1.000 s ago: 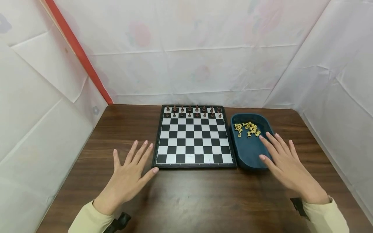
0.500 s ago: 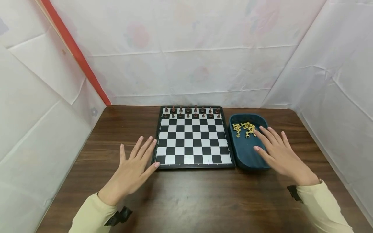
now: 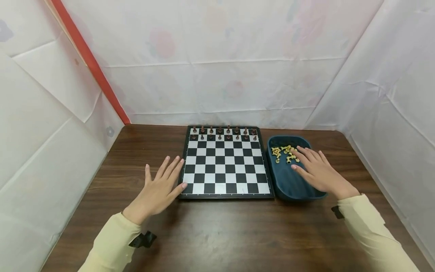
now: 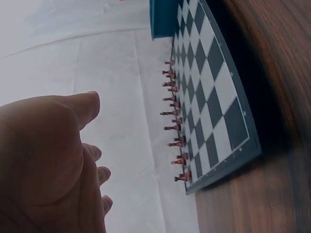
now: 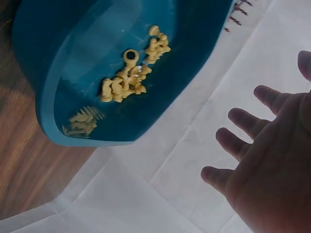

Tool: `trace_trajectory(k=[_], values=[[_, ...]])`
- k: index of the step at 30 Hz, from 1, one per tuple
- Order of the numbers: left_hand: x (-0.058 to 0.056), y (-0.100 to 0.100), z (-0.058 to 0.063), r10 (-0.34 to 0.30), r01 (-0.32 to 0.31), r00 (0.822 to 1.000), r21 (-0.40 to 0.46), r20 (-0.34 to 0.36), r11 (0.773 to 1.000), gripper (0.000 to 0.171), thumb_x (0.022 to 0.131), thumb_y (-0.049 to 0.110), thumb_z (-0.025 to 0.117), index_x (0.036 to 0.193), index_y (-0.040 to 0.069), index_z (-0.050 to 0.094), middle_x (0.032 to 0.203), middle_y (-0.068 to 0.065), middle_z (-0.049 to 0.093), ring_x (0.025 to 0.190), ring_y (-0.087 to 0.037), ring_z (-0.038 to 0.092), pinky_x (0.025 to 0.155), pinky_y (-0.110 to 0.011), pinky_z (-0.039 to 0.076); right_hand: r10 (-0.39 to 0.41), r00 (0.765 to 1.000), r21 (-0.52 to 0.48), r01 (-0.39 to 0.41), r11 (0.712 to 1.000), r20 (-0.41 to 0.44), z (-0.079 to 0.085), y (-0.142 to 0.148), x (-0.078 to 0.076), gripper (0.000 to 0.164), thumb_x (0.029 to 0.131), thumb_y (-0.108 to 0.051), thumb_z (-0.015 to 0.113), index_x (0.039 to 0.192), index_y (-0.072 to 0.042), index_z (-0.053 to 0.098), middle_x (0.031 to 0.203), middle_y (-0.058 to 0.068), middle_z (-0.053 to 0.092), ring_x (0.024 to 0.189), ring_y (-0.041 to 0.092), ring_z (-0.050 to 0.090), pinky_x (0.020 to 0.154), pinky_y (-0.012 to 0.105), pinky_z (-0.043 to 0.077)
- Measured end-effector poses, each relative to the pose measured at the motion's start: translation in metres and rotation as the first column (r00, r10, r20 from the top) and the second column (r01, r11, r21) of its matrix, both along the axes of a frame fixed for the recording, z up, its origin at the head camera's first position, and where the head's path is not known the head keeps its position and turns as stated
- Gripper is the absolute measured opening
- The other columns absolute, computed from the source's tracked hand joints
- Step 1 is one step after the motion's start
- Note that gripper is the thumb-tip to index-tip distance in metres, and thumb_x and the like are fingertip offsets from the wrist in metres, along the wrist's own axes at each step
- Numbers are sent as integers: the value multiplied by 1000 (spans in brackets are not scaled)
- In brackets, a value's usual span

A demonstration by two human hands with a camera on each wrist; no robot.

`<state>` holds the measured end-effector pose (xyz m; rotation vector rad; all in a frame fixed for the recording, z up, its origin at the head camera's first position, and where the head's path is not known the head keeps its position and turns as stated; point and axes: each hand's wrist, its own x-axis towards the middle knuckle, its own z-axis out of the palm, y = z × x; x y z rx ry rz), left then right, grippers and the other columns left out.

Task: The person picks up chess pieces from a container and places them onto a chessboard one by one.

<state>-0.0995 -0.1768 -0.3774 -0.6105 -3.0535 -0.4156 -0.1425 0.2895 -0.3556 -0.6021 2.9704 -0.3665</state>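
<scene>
A black-and-white chessboard (image 3: pixel 221 162) lies on the wooden table, with two rows of dark brown chess pieces (image 3: pixel 219 137) standing along its far edge. To its right is a blue tray (image 3: pixel 289 185) with a heap of cream-yellow chess pieces (image 5: pixel 127 80) toward its far end. My left hand (image 3: pixel 158 190), fingers spread and holding nothing, hovers by the board's near left corner. Over the tray's right side is my right hand (image 3: pixel 317 172), fingers extended and apart, nothing in it; its fingertips overlap the yellow pieces in the head view.
The brown wooden table (image 3: pixel 217 230) ends at a white sheet wall (image 3: pixel 210 75) behind, with more white sheeting at both sides. A red strip (image 3: pixel 91 62) runs down the left back corner. Black wrist straps (image 3: pixel 142 239) sit at the sleeve cuffs.
My right hand has moved forward and left, farther over the tray toward the yellow pieces. My left hand has shifted slightly forward and right. The pieces and board stay as they were.
</scene>
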Motion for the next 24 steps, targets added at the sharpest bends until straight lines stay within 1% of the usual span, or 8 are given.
trace_trajectory(k=[2, 4, 7, 9, 11, 16, 21, 24], values=[[-4, -2, -2, 6, -6, 1000, 1, 13, 1000, 68, 101, 49, 37, 155, 13, 14, 159, -9, 13, 145, -31, 1, 101, -71, -10, 7, 1000, 2, -7, 1000, 16, -1, 0, -6, 63, 102, -43, 40, 150, -4, 27, 152, 25, 22, 138, 45, 17, 108, 64, 2], [-8, -3, -4, 9, -8, 1000, -6, 20, 1000, 69, 101, 49, 37, 155, 13, 14, 159, -9, 13, 145, -31, 1, 101, -72, -9, 19, 1000, 14, -19, 1000, 16, -3, 0, -12, 63, 102, -43, 40, 150, -4, 27, 149, 26, 24, 135, 46, 21, 107, 64, 7], [-15, -5, -7, 10, -10, 999, -3, 34, 1000, 68, 101, 47, 39, 155, 13, 14, 159, -8, 12, 145, -31, 1, 101, -72, -10, 39, 999, 27, -38, 999, -1, -5, -1, -19, 62, 102, -41, 42, 148, 0, 30, 142, 27, 33, 128, 46, 31, 104, 63, 21], [-20, -5, -9, 9, -9, 999, -3, 34, 1000, 68, 101, 46, 40, 155, 13, 14, 159, -8, 13, 145, -31, 3, 100, -72, -9, 54, 998, 33, -54, 998, -19, -7, -1, -25, 60, 102, -38, 45, 145, 3, 34, 135, 26, 38, 121, 44, 37, 100, 61, 29], [-26, -5, -11, 7, -7, 999, 0, 38, 1000, 68, 101, 44, 41, 154, 12, 14, 159, -8, 13, 145, -31, 4, 100, -72, -9, 66, 997, 29, -65, 997, -31, -9, -2, -29, 58, 101, -36, 47, 141, 5, 38, 129, 25, 42, 115, 41, 41, 96, 59, 35], [-40, -4, -16, 14, -13, 999, -16, 38, 1000, 69, 101, 44, 40, 154, 10, 14, 159, -10, 12, 144, -33, 5, 101, -72, -8, 73, 997, 45, -71, 996, -39, -16, -5, -42, 51, 100, -32, 51, 133, 6, 46, 124, 24, 48, 112, 39, 45, 94, 56, 38], [-54, -3, -23, 23, -21, 998, -35, 64, 999, 69, 101, 45, 39, 155, 13, 9, 160, -9, 8, 145, -32, 1, 101, -71, -10, 73, 997, 66, -72, 995, -13, -22, -9, -53, 46, 99, -30, 52, 129, 6, 49, 121, 24, 50, 111, 39, 46, 92, 55, 39], [-61, -2, -26, 26, -24, 997, -27, 77, 999, 70, 101, 41, 42, 155, 13, 8, 159, -11, 10, 145, -33, 2, 101, -72, -8, 69, 998, 73, -69, 995, 8, -26, -11, -59, 46, 99, -30, 52, 129, 6, 49, 121, 23, 50, 111, 39, 46, 92, 55, 40]])
